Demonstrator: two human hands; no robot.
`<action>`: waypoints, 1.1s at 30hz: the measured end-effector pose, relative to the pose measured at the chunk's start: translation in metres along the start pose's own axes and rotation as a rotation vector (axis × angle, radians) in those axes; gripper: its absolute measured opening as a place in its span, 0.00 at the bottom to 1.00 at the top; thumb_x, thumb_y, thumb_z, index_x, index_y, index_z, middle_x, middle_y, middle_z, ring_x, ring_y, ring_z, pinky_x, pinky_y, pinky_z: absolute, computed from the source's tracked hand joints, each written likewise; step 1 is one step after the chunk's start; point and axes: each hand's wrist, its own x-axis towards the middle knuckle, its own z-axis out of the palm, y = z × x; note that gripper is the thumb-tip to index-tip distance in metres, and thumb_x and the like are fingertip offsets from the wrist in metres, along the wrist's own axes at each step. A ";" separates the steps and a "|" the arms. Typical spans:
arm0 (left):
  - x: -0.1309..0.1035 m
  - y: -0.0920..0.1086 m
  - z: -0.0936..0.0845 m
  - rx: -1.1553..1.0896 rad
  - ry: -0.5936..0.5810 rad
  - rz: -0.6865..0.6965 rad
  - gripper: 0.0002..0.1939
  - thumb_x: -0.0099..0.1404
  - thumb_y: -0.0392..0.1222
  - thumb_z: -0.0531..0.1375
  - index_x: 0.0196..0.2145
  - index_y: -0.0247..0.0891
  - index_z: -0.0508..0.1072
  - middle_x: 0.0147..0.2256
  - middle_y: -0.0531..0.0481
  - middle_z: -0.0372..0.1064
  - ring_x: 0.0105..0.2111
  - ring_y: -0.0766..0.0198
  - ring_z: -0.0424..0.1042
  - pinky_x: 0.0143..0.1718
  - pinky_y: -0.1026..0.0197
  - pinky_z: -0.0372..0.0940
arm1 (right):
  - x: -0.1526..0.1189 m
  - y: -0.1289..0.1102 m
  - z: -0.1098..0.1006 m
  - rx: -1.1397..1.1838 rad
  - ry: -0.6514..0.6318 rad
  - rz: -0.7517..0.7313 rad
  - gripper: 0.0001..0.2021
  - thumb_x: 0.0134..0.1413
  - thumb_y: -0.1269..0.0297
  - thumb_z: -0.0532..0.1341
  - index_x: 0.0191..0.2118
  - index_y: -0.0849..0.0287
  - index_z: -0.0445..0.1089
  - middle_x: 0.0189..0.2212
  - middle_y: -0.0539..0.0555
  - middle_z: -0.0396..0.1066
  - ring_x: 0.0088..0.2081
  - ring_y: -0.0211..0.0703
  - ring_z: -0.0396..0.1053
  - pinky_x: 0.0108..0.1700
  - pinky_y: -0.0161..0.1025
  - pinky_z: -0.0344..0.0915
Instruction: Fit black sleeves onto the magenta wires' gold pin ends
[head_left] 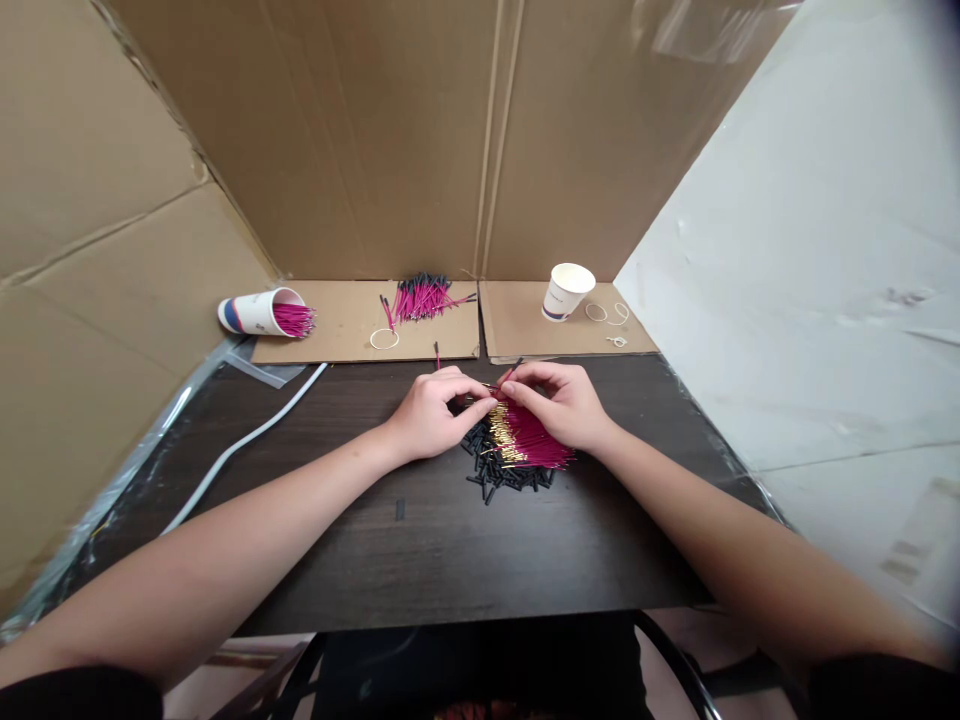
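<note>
My left hand (442, 408) and my right hand (559, 402) meet at the middle of the dark table, fingertips nearly touching. A thin magenta wire with a black end (516, 367) pokes up from my right thumb and fingers, which pinch it. My left thumb and forefinger are closed beside it; what sits between them is too small to make out. Under my hands lies a bundle of magenta wires (536, 437) with gold metal tips (502, 435). Short black sleeves (491, 478) are heaped around and beneath the gold tips.
Behind, cardboard carries a pile of black-ended magenta wires (421, 298), an upright paper cup (568, 293) and rubber bands (384, 339). Leftward, a tipped paper cup (255, 312) holds magenta wires. A grey cable (247, 440) crosses the table's left. A single wire (437, 355) lies behind my left hand.
</note>
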 end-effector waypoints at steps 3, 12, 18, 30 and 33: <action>0.001 0.004 -0.001 0.074 0.052 -0.071 0.09 0.74 0.41 0.65 0.35 0.38 0.81 0.30 0.50 0.77 0.29 0.63 0.72 0.36 0.59 0.66 | 0.001 0.003 -0.003 -0.114 0.025 -0.023 0.11 0.66 0.54 0.70 0.42 0.56 0.84 0.38 0.55 0.85 0.36 0.45 0.78 0.41 0.44 0.74; 0.012 -0.002 -0.018 0.560 0.052 -0.624 0.12 0.69 0.43 0.61 0.27 0.41 0.70 0.27 0.47 0.75 0.29 0.55 0.74 0.34 0.55 0.61 | 0.009 0.021 -0.022 -0.532 0.038 -0.125 0.02 0.64 0.65 0.67 0.41 0.56 0.76 0.32 0.53 0.78 0.33 0.44 0.71 0.40 0.43 0.66; 0.016 -0.001 -0.020 0.701 -0.034 -0.655 0.11 0.72 0.45 0.59 0.32 0.41 0.74 0.31 0.42 0.79 0.37 0.46 0.81 0.39 0.50 0.67 | 0.012 0.020 -0.028 -0.638 0.037 -0.020 0.03 0.63 0.65 0.66 0.38 0.56 0.72 0.31 0.53 0.76 0.31 0.43 0.68 0.38 0.42 0.61; 0.016 0.003 -0.020 0.750 -0.103 -0.622 0.12 0.73 0.45 0.57 0.35 0.39 0.77 0.32 0.41 0.79 0.38 0.44 0.82 0.41 0.49 0.70 | 0.014 0.019 -0.033 -0.786 -0.113 0.074 0.11 0.66 0.62 0.66 0.31 0.55 0.69 0.31 0.54 0.77 0.32 0.45 0.68 0.38 0.44 0.58; 0.016 0.000 -0.019 0.726 -0.094 -0.617 0.12 0.73 0.45 0.59 0.33 0.39 0.77 0.30 0.41 0.77 0.36 0.44 0.81 0.41 0.48 0.71 | 0.014 0.020 -0.033 -0.795 -0.120 0.045 0.11 0.66 0.62 0.66 0.30 0.55 0.68 0.31 0.55 0.76 0.32 0.46 0.68 0.37 0.44 0.58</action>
